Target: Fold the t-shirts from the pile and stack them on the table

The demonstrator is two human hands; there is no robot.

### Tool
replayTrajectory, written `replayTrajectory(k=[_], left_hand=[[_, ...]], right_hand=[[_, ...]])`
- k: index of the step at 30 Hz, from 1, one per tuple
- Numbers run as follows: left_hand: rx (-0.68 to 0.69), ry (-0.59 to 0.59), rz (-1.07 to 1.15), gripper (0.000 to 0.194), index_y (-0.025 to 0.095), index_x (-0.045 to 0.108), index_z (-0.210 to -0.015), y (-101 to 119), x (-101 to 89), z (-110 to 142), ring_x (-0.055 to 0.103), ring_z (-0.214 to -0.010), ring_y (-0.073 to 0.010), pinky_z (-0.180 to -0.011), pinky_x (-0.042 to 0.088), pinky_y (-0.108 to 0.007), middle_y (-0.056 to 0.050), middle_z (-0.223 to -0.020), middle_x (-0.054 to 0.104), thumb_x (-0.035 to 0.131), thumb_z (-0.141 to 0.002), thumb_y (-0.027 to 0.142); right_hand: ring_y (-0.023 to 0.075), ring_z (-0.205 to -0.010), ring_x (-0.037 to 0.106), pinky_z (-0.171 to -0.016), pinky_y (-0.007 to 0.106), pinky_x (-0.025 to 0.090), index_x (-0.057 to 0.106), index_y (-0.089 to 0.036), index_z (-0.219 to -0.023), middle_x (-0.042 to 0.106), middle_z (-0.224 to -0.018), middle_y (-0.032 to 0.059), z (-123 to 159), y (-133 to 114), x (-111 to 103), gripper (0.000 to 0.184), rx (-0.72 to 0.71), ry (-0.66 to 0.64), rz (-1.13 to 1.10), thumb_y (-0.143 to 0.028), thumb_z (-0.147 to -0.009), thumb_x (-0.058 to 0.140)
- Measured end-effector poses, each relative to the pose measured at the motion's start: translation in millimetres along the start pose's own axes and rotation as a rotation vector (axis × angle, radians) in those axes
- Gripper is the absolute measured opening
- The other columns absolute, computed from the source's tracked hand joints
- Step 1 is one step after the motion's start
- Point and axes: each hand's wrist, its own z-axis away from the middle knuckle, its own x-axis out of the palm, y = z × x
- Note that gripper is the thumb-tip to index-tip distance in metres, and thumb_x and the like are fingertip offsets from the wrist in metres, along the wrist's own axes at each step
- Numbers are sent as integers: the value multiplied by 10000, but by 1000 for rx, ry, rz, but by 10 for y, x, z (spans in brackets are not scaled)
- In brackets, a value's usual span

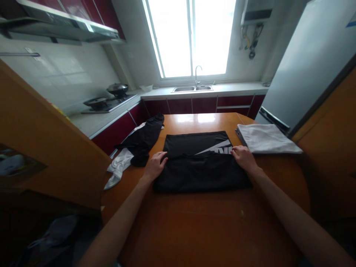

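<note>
A black T-shirt (200, 174) with a grey and white print lies in front of me, its near part folded over the far part. My left hand (156, 165) grips the left end of the folded edge between thumb and fingers. At the opposite end, my right hand (244, 157) is closed on the same edge, beside the print. The cloth under the fold is hidden.
Crumpled black and white clothes (144, 139) lie on the left of the wooden table (194, 222). A folded stack with light grey cloth on top (268, 138) sits at the right. Beyond are a counter with a sink (191, 89), a stove (111, 105) and a fridge (308, 66).
</note>
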Motion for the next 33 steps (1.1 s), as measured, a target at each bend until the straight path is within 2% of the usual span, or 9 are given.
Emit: replayTrajectory(k=[2,4,7,10,14,21,27,29,33], left_hand=[[67,-41,-43,418,158,640,-1321,248,26,97,564,-1290,-268,-1136,419,-428,-135,-1364,628,457,-1000,354],[130,-114,-95,436,196,597,-1390,492,101,221,496,-1372,-264,-1173,379,-442,-109,-1465,562,426,-1025,364],[143,-206,-210,497,265,511,-1483,710,256,405,332,-1490,-322,-1201,294,-557,-83,-1589,426,448,-1024,448],[79,-268,-281,547,316,452,-1525,717,375,527,238,-1526,-359,-1198,239,-625,-67,-1637,338,436,-1018,523],[37,-292,-284,568,321,426,-1541,645,418,563,230,-1530,-353,-1205,230,-613,-57,-1644,322,413,-1020,548],[83,-197,-233,579,276,448,-1530,730,315,526,298,-1508,-334,-1206,239,-599,-87,-1610,387,378,-1028,556],[83,-278,-248,612,315,424,-1542,739,352,555,248,-1520,-376,-1189,214,-653,-87,-1629,346,457,-994,585],[76,-272,-234,612,294,424,-1544,753,338,539,255,-1519,-370,-1191,219,-646,-95,-1628,346,433,-1003,581],[58,-189,-187,594,254,424,-1543,764,283,477,293,-1509,-339,-1204,227,-608,-104,-1616,373,359,-1033,551]], right_hand=[[325,-1140,601,-1037,464,444,733,-170,-1115,702,-1168,161,140,-205,1,394,-55,33,53,-396,-966,446],[319,-1238,562,-1082,456,425,696,-189,-1238,657,-1296,149,324,-385,52,443,-120,7,58,-414,-995,402],[331,-1413,427,-1160,503,347,580,-188,-1415,515,-1507,143,608,-483,203,535,-172,-68,125,-467,-1005,382],[337,-1502,298,-1195,569,263,497,-162,-1489,398,-1598,154,788,-388,351,609,-135,-132,208,-512,-1015,344],[318,-1518,272,-1204,576,233,467,-158,-1511,371,-1610,160,826,-294,399,632,-88,-176,243,-530,-1019,329],[305,-1522,264,-1219,568,201,430,-154,-1535,373,-1609,160,798,-453,277,597,-89,-10,215,-454,-1037,297],[306,-1523,266,-1218,570,214,466,-177,-1513,364,-1616,143,783,-442,340,630,-24,-177,136,-545,-1021,326],[297,-1514,292,-1220,543,239,486,-157,-1496,386,-1604,147,708,-366,261,634,35,-103,43,-541,-1029,294],[266,-1461,394,-1206,465,313,508,-121,-1469,497,-1526,163,535,-121,-16,596,141,244,-104,-443,-1037,254]])
